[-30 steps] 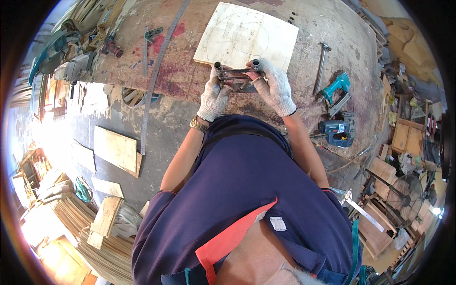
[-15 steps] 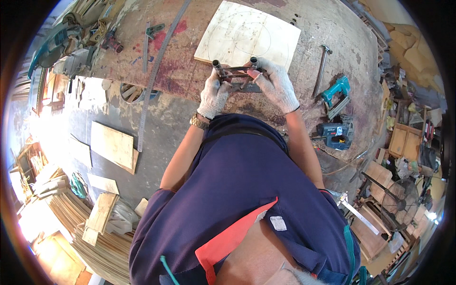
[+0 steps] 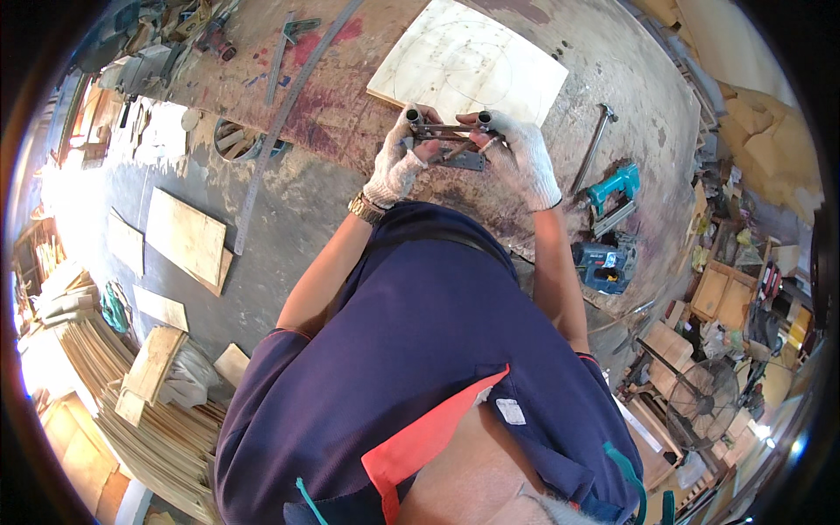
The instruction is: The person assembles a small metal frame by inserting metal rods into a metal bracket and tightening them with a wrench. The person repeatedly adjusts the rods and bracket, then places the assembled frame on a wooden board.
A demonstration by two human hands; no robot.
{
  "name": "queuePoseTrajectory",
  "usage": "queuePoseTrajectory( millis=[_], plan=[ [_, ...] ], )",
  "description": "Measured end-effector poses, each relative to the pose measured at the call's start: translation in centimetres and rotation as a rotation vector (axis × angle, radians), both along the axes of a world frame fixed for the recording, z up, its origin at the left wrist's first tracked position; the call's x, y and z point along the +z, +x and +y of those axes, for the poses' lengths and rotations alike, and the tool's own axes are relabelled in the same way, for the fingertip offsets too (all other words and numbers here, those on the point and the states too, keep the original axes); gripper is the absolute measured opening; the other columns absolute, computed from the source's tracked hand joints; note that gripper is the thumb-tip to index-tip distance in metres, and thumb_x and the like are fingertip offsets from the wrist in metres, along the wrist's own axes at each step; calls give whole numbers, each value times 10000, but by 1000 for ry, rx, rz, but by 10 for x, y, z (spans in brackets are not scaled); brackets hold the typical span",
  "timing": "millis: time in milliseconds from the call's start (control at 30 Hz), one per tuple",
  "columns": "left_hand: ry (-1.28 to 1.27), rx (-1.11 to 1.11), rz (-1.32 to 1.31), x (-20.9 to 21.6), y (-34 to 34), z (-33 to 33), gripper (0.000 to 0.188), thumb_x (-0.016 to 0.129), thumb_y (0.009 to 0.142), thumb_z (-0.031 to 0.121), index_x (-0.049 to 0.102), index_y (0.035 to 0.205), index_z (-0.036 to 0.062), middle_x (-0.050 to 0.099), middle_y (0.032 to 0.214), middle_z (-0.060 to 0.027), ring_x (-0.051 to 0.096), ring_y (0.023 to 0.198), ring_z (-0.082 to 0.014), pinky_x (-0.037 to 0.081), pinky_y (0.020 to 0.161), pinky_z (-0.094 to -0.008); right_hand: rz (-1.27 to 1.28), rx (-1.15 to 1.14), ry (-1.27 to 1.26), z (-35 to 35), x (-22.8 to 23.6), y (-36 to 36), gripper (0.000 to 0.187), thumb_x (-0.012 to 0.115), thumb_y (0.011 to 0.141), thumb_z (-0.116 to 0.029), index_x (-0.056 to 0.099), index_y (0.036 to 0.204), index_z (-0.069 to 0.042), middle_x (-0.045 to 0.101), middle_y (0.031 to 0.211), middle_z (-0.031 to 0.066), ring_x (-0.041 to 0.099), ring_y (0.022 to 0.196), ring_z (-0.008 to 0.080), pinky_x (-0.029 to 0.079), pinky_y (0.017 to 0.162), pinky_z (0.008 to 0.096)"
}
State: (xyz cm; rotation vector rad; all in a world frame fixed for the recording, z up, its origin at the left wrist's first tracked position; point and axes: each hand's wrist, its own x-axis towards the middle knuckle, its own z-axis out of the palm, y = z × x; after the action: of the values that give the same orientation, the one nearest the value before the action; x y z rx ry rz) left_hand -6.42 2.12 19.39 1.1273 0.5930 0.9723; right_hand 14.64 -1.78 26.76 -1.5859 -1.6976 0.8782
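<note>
Both hands wear white knit gloves with bare fingertips showing. My left hand (image 3: 394, 166) is closed around the left end of a dark metal frame (image 3: 448, 129). My right hand (image 3: 525, 162) grips the same frame at its right end. Two round, hollow tube ends stick up from it, joined by thin crossbars, and a flat grey plate with holes (image 3: 467, 161) shows below them. The fingers hide part of the frame. Just beyond the hands, a pale plywood board (image 3: 490, 66) with drawn circles lies on the worn workbench (image 3: 341, 114).
Right of my right hand lie a hammer (image 3: 595, 147), a teal power tool (image 3: 618, 185) and a blue jigsaw (image 3: 604, 265). Leftward are a long metal ruler (image 3: 282, 122), a square (image 3: 281, 57) and a drill (image 3: 215, 40). Wooden panels (image 3: 184, 229) lie on the floor at left.
The camera view has shifted slightly. The frame has turned a little in my hands, and its plate with holes shows more clearly. Both hands keep their hold.
</note>
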Motion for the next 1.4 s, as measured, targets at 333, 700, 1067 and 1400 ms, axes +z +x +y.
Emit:
queuePoseTrajectory(
  millis=[333,700,1067,1400],
  plan=[
    [59,186,151,0,12,-3,462,560,1038,519,581,1131,68,564,957,11,496,876,-85,443,775,-268,-53,-21,78,-3,-2,-3,240,666,994,-179,731,1183,-46,741,828,115,725,767,203,545,713,324],
    [68,256,3,-4,19,-7,469,603,1026,519,581,1090,56,585,935,9,523,868,-84,453,767,-260,113,-73,193,-7,-17,-10,182,687,981,-134,727,1134,-43,744,847,98,724,747,184,555,676,312],
    [91,270,-5,-9,20,-3,466,625,1014,529,573,1096,73,565,966,25,508,877,-73,448,769,-253,10,-124,204,-9,-22,-11,184,697,977,-158,722,1117,-42,723,808,89,702,710,181,543,653,317],
    [106,262,-77,-18,22,-4,424,636,1020,489,570,1125,84,561,989,31,517,884,-65,455,773,-238,20,-189,430,-8,-62,-15,133,690,969,-123,707,1078,-49,725,815,89,701,680,181,539,625,308]
  ],
)
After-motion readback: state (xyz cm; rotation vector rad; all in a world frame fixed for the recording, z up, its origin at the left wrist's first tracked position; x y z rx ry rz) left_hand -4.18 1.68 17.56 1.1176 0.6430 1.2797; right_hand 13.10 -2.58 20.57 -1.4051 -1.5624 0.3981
